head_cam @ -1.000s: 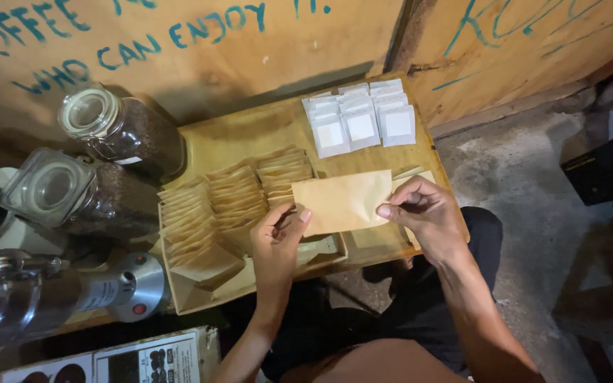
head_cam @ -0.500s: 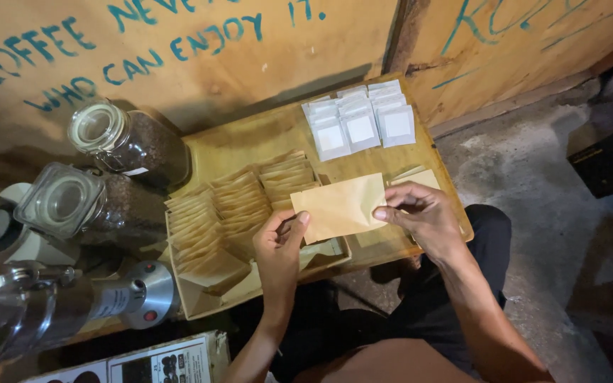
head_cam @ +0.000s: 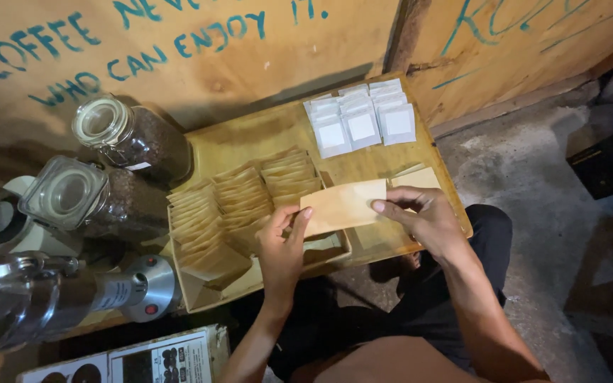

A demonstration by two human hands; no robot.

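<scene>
1. A flat brown paper envelope (head_cam: pixel 344 206) is held level above the wooden tray (head_cam: pixel 250 142) — pinched at both ends.
2. The left hand (head_cam: pixel 282 252) is closed on its left edge, thumb on top.
3. The right hand (head_cam: pixel 427 220) is closed on its right edge.
4. Rows of brown envelopes (head_cam: pixel 239 202) are filed in the box beneath; white sachets (head_cam: pixel 360 120) lie beyond, near the wall.
5. Two glass jars (head_cam: pixel 118 152) stand to the left.

Grinder (head_cam: pixel 30 305) cropped at left edge

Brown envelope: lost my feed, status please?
Both hands, left and right, grip brown envelope by its ends, above tray of filed envelopes. Nothing in the way.
</scene>
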